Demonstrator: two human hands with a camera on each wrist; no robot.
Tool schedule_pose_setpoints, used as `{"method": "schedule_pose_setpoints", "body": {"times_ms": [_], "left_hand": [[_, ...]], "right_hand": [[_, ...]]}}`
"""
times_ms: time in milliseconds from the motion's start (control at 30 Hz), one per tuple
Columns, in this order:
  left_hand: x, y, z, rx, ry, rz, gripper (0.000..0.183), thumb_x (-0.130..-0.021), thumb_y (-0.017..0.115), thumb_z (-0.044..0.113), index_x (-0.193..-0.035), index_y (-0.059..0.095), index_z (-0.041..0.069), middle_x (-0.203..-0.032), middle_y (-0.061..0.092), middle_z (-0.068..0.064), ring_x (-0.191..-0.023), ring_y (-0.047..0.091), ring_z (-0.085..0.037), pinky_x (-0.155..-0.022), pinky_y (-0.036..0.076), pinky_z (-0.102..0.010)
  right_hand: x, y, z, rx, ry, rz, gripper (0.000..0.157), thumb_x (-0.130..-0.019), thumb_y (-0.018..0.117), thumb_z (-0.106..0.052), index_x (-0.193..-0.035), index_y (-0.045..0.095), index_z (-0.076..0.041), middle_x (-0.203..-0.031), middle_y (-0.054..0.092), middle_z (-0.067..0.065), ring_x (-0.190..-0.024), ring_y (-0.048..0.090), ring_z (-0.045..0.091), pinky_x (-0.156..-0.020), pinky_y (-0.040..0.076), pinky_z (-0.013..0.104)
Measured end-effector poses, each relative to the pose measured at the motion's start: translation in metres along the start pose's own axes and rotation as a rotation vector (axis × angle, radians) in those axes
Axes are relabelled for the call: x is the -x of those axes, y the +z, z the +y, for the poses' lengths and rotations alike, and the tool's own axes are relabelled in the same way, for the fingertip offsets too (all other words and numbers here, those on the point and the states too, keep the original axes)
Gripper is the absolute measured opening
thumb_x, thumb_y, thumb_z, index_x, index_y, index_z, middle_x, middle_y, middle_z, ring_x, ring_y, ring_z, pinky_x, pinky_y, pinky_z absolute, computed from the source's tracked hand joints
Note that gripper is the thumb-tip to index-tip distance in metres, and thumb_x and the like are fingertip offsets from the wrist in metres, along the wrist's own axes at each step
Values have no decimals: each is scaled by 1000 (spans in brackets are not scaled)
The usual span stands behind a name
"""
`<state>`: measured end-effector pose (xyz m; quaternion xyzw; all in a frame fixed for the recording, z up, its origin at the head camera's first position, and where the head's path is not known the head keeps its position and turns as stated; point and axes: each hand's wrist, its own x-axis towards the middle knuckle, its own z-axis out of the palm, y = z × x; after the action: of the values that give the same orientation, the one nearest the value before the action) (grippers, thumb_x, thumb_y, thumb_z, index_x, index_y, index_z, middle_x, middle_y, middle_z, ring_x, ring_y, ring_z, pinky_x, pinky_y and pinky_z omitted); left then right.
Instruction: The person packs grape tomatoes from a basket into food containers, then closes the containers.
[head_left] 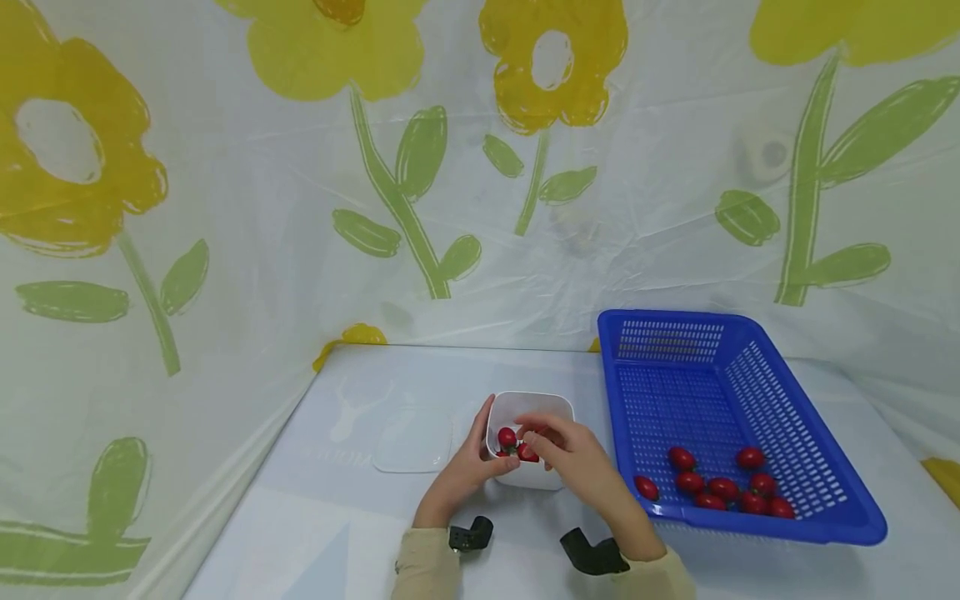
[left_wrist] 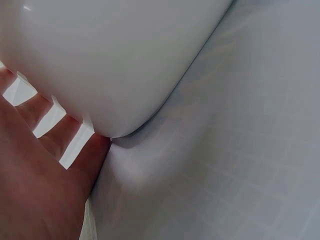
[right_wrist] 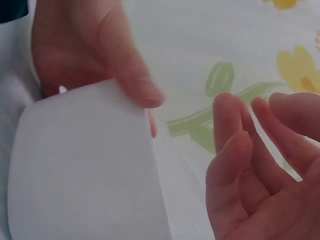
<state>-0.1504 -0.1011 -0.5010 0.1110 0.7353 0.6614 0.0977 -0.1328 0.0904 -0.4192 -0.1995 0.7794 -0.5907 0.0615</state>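
Observation:
A white square container (head_left: 534,477) stands on the table with several red cherry tomatoes (head_left: 507,437) inside. My left hand (head_left: 471,467) grips its left side, thumb at the front rim and fingers along the wall. In the left wrist view those fingers lie against the container's smooth side (left_wrist: 115,65). Above the container's opening is my right hand (head_left: 573,458), its fingers loosely bent. The right wrist view shows nothing between the fingers of the right hand (right_wrist: 265,175), beside the container wall (right_wrist: 85,165).
To the right, a blue perforated basket (head_left: 813,417) holds several more cherry tomatoes (head_left: 723,489) near its front. A clear flat lid (head_left: 412,442) lies on the table left of the container. A flower-printed sheet (head_left: 465,325) hangs behind the table (head_left: 315,500).

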Motion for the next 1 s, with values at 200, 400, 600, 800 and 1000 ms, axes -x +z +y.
{"method": "schedule_pose_setpoints", "body": {"times_ms": [200, 400, 600, 800, 1000], "left_hand": [[3, -1, 1, 6, -29, 12, 86, -79, 66, 26, -137, 8, 49, -143, 19, 8, -126, 26, -27, -93, 33, -53], [3, 1, -1, -14, -10, 11, 87, -78, 66, 25, -138, 6, 46, -144, 16, 10, -129, 21, -27, -95, 29, -56], [1, 3, -3, -32, -24, 25, 86, -78, 66, 27, -137, 7, 49, -143, 19, 10, -127, 26, -28, -94, 31, -55], [1, 4, -3, -30, -36, 37, 84, -78, 66, 29, -135, 10, 52, -142, 18, 15, -129, 22, -26, -95, 27, -58], [1, 2, -1, -26, -35, 36, 84, -77, 67, 29, -135, 10, 53, -142, 18, 16, -131, 19, -25, -96, 24, -59]], "right_hand": [[1, -6, -7, -190, 61, -1, 29, -87, 56, -28, -113, 59, -16, -98, 59, 10, -76, 54, 34, -61, 48, 28], [6, -16, -9, -214, 61, -2, 33, -88, 55, -31, -116, 57, -14, -99, 59, 13, -77, 54, 27, -65, 48, 32], [11, -29, -15, -147, 30, -47, 33, -89, 53, -29, -116, 56, -12, -100, 60, 10, -81, 55, 29, -67, 49, 35], [14, -43, -21, -76, 8, -91, 32, -89, 54, -27, -118, 56, -12, -103, 59, 14, -78, 55, 24, -66, 49, 34], [13, -55, -26, 5, -2, -144, 31, -89, 54, -28, -117, 57, -16, -101, 59, 9, -80, 56, 26, -64, 49, 35]]}}
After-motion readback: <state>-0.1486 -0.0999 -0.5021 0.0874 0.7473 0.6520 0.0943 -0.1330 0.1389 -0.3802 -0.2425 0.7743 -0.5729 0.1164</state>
